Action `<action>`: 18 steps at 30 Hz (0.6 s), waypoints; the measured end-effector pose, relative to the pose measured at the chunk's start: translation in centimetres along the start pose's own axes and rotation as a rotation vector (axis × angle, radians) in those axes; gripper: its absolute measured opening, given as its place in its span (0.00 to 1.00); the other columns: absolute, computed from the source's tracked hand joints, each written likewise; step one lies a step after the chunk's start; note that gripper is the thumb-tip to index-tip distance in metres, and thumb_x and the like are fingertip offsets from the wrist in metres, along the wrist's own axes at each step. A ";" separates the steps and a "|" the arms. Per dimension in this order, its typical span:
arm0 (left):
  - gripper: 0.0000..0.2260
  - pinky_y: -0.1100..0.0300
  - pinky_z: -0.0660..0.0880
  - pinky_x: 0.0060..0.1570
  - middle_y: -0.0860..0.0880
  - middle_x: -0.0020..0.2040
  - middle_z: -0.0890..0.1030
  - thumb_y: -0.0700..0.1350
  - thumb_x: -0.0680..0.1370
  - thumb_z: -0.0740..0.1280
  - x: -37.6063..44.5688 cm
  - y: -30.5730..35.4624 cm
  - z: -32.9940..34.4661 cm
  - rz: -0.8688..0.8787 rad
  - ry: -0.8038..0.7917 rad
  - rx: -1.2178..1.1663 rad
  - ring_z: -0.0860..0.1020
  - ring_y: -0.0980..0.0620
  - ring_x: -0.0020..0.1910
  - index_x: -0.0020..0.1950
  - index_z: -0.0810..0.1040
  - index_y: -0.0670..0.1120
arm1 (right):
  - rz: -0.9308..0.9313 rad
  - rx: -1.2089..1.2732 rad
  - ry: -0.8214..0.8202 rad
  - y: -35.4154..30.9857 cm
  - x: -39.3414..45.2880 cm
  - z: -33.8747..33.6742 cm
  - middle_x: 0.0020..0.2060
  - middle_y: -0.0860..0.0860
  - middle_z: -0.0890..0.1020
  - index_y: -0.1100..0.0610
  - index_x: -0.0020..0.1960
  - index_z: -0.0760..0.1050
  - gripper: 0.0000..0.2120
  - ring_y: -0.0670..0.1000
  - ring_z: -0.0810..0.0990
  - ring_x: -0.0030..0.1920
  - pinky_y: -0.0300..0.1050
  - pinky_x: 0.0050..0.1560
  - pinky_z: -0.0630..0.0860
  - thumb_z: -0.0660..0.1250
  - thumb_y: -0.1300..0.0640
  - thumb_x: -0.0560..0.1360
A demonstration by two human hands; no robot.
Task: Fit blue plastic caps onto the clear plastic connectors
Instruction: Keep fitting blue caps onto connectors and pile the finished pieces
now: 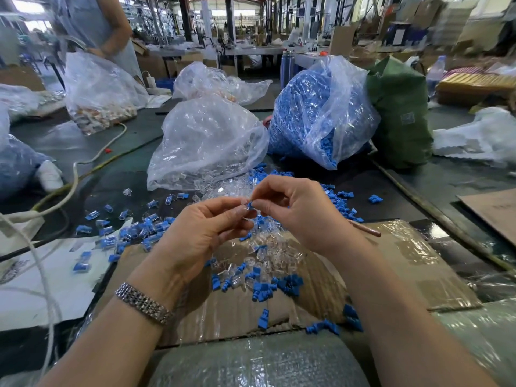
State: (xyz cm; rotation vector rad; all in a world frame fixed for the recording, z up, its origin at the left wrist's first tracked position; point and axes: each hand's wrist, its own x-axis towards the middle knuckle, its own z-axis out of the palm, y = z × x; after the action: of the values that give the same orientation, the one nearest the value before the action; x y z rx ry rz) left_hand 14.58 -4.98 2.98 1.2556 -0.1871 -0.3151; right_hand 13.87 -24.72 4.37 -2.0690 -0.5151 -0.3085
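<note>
Scattered across the dark table [418, 191] at the left is a loose spread of assembled pieces [139, 230], each a clear body with a blue end. Further right, above a taped cardboard sheet [405, 261], the left hand [201, 236] is raised with a metal watch band [143, 303] at its wrist; its thumb and forefinger are curled and a clear plastic connector [243, 204] is pinched at their tips. Touching that connector is a small blue cap [250, 204], pinched between the thumb and forefinger of the right hand [296, 213], whose other fingers are bent inward. Below the hands, unassembled clear connectors and blue caps [262, 272] are heaped on the cardboard. Behind, a clear bag of connectors [206, 141] is seen, and to its right a bag of blue caps [315, 113].
</note>
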 end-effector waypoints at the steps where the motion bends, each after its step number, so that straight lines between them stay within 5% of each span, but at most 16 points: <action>1: 0.10 0.62 0.82 0.43 0.39 0.49 0.86 0.37 0.72 0.71 0.0 0.0 0.0 0.002 0.004 0.007 0.85 0.48 0.43 0.51 0.86 0.38 | -0.006 -0.019 0.001 0.1 0.0 0.0 0.37 0.44 0.84 0.51 0.47 0.82 0.03 0.41 0.80 0.38 0.35 0.44 0.76 0.73 0.59 0.77; 10: 0.10 0.62 0.82 0.44 0.39 0.52 0.86 0.39 0.71 0.73 -0.1 -0.1 -0.1 0.030 0.002 0.077 0.86 0.46 0.46 0.51 0.87 0.41 | 0.074 -0.032 -0.025 -0.5 0.0 -0.8 0.39 0.43 0.83 0.50 0.49 0.81 0.02 0.39 0.80 0.39 0.32 0.42 0.74 0.72 0.53 0.78; 13: 0.12 0.61 0.82 0.44 0.37 0.53 0.86 0.38 0.71 0.72 -0.2 0.1 -0.2 0.031 0.004 0.044 0.86 0.45 0.46 0.53 0.85 0.38 | 0.327 -0.415 0.084 0.6 0.0 -2.5 0.50 0.45 0.81 0.50 0.55 0.77 0.16 0.46 0.79 0.51 0.43 0.49 0.76 0.68 0.39 0.77; 16: 0.12 0.60 0.82 0.44 0.37 0.53 0.86 0.38 0.71 0.73 -0.1 0.0 -0.2 0.038 0.013 0.036 0.86 0.45 0.46 0.54 0.85 0.38 | 0.759 -0.792 -0.096 1.5 -0.5 -3.1 0.64 0.57 0.72 0.57 0.66 0.70 0.35 0.60 0.71 0.66 0.61 0.64 0.70 0.70 0.31 0.72; 18: 0.10 0.60 0.82 0.44 0.38 0.53 0.86 0.39 0.70 0.73 -0.1 0.0 -0.2 0.037 0.012 0.044 0.86 0.46 0.47 0.51 0.87 0.41 | 0.833 -0.807 -0.160 1.9 -0.6 -2.8 0.64 0.59 0.72 0.58 0.63 0.70 0.34 0.63 0.72 0.65 0.61 0.64 0.71 0.73 0.34 0.71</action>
State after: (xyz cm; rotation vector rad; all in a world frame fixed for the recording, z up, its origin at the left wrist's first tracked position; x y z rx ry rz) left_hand 14.59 -4.77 2.87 1.2958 -0.2076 -0.2733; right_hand 14.22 -28.14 4.14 -2.8792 0.4989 0.1907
